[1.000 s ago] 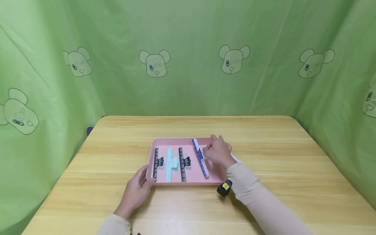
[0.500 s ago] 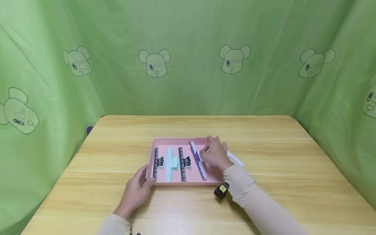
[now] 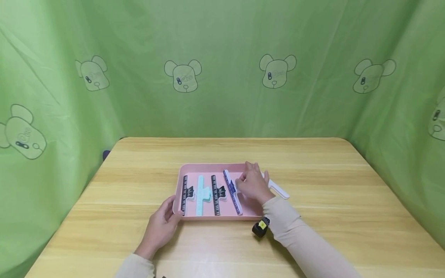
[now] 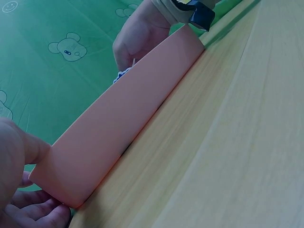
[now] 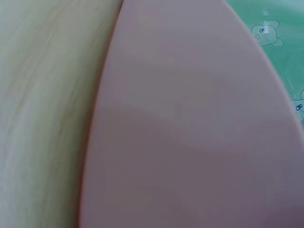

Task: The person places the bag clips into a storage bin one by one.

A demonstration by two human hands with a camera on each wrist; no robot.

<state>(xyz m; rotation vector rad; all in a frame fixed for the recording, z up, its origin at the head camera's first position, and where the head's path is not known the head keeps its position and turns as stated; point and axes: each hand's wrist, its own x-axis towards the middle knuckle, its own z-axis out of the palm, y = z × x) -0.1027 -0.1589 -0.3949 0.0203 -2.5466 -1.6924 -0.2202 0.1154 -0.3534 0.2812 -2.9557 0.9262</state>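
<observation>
My left hand [image 3: 160,229] grips the near left corner of a pink tray [image 3: 205,168]; in the left wrist view its thumb lies over the rim, its fingers against the outside of the wall [image 4: 118,116]. Inside the tray, my right hand [image 3: 253,184] pinches the handle side of a dark blue and white clip [image 3: 234,199] with a piano-key pattern, which lies slightly slanted. To its left, a black clip [image 3: 216,200], a mint clip [image 3: 200,199] and another black clip [image 3: 184,199] lie roughly parallel. The tray wall [image 5: 190,118] fills the right wrist view, so the fingers are hidden there.
A white clip [image 3: 281,191] lies on the wooden table [image 3: 330,200] at the tray's right, partly hidden by my right hand. A green curtain [image 3: 226,112] hangs behind the table and along both sides.
My right hand has moved left and slightly towards me, bringing the blue and white clip closer to the neighbouring black clip. More of the white clip shows. My left hand has stayed put.
</observation>
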